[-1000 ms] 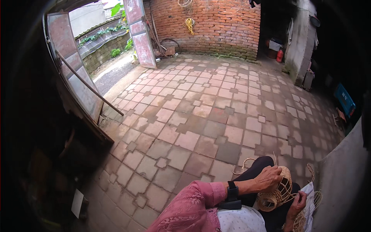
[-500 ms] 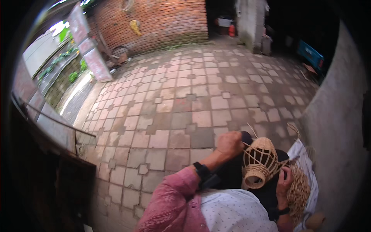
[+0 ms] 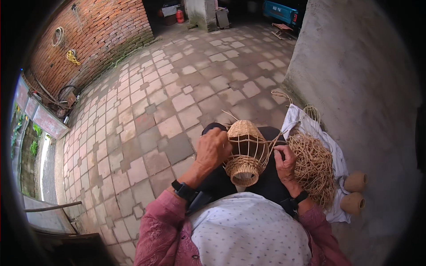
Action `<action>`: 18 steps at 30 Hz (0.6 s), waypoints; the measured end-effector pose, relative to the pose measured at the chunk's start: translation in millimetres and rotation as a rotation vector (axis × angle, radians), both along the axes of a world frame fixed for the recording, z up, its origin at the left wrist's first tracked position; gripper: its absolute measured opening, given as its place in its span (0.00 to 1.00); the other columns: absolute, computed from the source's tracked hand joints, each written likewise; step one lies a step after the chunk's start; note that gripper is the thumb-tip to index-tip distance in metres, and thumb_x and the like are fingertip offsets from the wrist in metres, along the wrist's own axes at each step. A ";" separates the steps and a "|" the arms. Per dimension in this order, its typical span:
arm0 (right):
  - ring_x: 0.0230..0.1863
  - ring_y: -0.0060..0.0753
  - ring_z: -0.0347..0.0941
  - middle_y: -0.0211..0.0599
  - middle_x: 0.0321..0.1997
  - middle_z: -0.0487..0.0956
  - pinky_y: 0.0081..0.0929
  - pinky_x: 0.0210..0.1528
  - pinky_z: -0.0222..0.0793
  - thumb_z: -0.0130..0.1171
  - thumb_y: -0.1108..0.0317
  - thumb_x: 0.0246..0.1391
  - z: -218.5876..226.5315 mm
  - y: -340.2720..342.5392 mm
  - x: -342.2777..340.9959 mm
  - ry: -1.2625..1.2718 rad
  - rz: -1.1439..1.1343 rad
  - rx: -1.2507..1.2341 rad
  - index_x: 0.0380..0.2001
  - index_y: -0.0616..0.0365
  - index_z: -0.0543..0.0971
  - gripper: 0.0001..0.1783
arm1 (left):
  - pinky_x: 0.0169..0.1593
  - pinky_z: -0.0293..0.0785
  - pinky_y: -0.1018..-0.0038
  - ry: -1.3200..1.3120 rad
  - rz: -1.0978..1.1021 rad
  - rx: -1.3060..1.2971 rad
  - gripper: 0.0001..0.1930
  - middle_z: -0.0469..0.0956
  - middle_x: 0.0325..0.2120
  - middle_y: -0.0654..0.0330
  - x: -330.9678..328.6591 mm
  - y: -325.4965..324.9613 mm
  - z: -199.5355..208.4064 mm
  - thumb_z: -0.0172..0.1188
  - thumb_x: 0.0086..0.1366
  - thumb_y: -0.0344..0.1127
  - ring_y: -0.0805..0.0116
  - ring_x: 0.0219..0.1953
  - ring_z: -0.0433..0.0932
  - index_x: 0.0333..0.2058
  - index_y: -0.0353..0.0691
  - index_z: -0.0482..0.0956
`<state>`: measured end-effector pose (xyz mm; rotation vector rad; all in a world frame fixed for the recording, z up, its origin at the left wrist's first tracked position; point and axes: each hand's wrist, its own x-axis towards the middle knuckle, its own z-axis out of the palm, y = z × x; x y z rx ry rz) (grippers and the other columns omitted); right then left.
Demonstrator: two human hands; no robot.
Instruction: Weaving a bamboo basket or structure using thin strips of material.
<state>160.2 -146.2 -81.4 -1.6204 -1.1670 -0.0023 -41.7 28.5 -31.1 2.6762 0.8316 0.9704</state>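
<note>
A woven straw basket [image 3: 245,153] rests on my dark-trousered lap, its round mouth tilted towards me. Open upright ribs show between its two tightly woven bands. My left hand [image 3: 213,148] is closed at the left side of these ribs, against the basket; its fingertips are hidden. To the right of the basket, my right hand [image 3: 285,163] is pinched on a thin straw strand [image 3: 271,145] that runs to the weave. Loose strand ends stick out above both sides of the basket.
Beside my right forearm, a heap of straw strands [image 3: 313,166] lies on a white cloth [image 3: 339,155]. Two small woven pots [image 3: 353,203] sit by the grey wall [image 3: 355,88]. Ahead stretches a paved floor [image 3: 155,162], with a brick wall [image 3: 97,31] and blue vehicle [image 3: 280,12] beyond.
The head view has swung to the right, bringing the straw heap and small pots fully into sight. My left hand has come in closer against the basket; my right stays at its right side.
</note>
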 end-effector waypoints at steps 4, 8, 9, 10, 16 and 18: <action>0.29 0.33 0.74 0.38 0.30 0.76 0.27 0.32 0.69 0.57 0.77 0.53 4.8 -0.7 -1.0 0.011 -0.003 0.010 0.34 0.60 0.76 0.04 | 0.32 0.73 0.58 0.169 0.489 -0.154 0.06 0.74 0.25 0.52 -100.2 73.6 -35.3 0.60 0.49 0.33 0.50 0.27 0.77 0.24 0.38 0.75; 0.27 0.31 0.73 0.37 0.29 0.75 0.27 0.30 0.68 0.56 0.77 0.53 0.3 2.0 2.7 -0.010 -0.026 0.022 0.34 0.61 0.76 0.04 | 0.36 0.74 0.64 0.095 0.250 -0.255 0.10 0.75 0.29 0.57 -82.3 42.8 -5.4 0.62 0.50 0.35 0.57 0.32 0.78 0.34 0.44 0.82; 0.27 0.31 0.73 0.37 0.29 0.75 0.27 0.30 0.68 0.56 0.77 0.53 -0.5 3.3 0.9 -0.011 -0.020 0.020 0.34 0.61 0.76 0.04 | 0.36 0.73 0.66 0.001 0.165 -0.323 0.10 0.75 0.30 0.58 -65.5 37.2 -0.1 0.63 0.51 0.34 0.60 0.33 0.78 0.34 0.45 0.82; 0.27 0.31 0.73 0.37 0.29 0.75 0.27 0.30 0.68 0.56 0.77 0.53 -1.2 3.8 0.1 0.012 -0.016 0.005 0.34 0.61 0.76 0.04 | 0.36 0.73 0.66 -0.016 0.074 -0.290 0.10 0.74 0.29 0.58 -48.0 27.4 6.9 0.63 0.51 0.35 0.60 0.32 0.78 0.34 0.46 0.82; 0.26 0.30 0.72 0.37 0.28 0.75 0.26 0.30 0.68 0.56 0.77 0.53 -0.3 3.3 -1.8 0.028 -0.014 -0.038 0.33 0.61 0.77 0.04 | 0.35 0.72 0.62 0.034 -0.084 -0.033 0.07 0.75 0.28 0.56 15.1 10.7 4.5 0.63 0.51 0.36 0.55 0.31 0.77 0.29 0.42 0.81; 0.26 0.30 0.72 0.37 0.28 0.75 0.26 0.30 0.68 0.56 0.77 0.52 -1.6 2.7 -1.3 0.014 -0.017 -0.024 0.33 0.61 0.77 0.04 | 0.34 0.72 0.60 0.077 -0.070 0.025 0.06 0.75 0.28 0.56 13.5 11.5 2.1 0.62 0.51 0.36 0.53 0.31 0.77 0.26 0.40 0.80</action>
